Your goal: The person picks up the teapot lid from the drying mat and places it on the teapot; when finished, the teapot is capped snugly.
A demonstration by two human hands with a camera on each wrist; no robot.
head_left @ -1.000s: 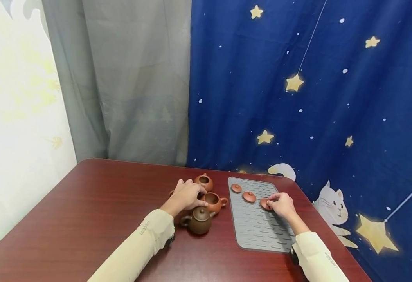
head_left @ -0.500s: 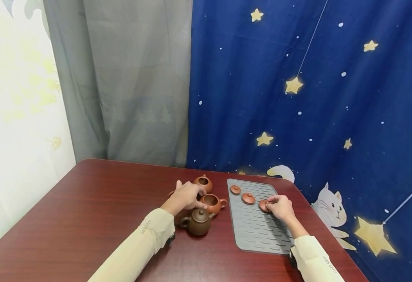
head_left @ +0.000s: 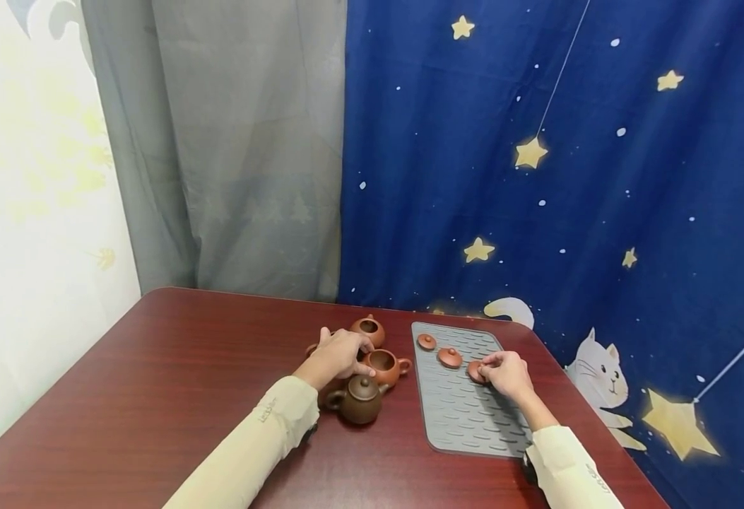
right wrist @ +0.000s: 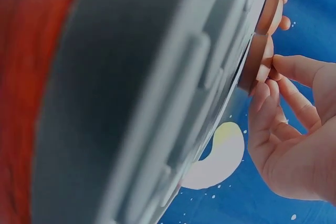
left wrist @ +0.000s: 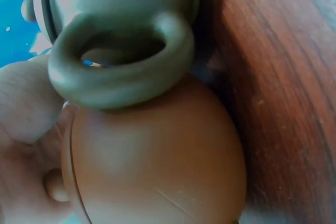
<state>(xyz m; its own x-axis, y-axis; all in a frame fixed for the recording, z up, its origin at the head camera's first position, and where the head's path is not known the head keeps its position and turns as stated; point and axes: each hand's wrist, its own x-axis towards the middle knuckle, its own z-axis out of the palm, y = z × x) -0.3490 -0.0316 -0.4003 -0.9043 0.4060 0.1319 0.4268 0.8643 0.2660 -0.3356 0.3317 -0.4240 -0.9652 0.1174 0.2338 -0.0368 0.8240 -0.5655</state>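
In the head view, my left hand (head_left: 340,353) reaches over a cluster of clay teapots. Its thumb and fingers lie around the near side of a lidless orange teapot (head_left: 389,375), whose spout side is hidden. A dark brown lidded teapot (head_left: 359,406) stands just in front of it. The left wrist view shows that teapot's ring handle (left wrist: 121,87) against a lidded reddish-brown teapot (left wrist: 157,166), with my palm beside them. On the grey mat, my right hand (head_left: 510,373) pinches the knob of a reddish teapot lid (head_left: 475,372); thumb and fingertips meet at it in the right wrist view.
Another lidless teapot (head_left: 372,335) stands behind. Two more lids, a small one (head_left: 426,342) and a larger one (head_left: 450,358), lie in a row on the ridged grey mat (head_left: 467,431). The dark red table (head_left: 155,396) ends at a starry blue curtain (head_left: 435,177).
Both hands keep their places, the left at the teapots and the right on the lid. Only a slight shift of the head view shows.
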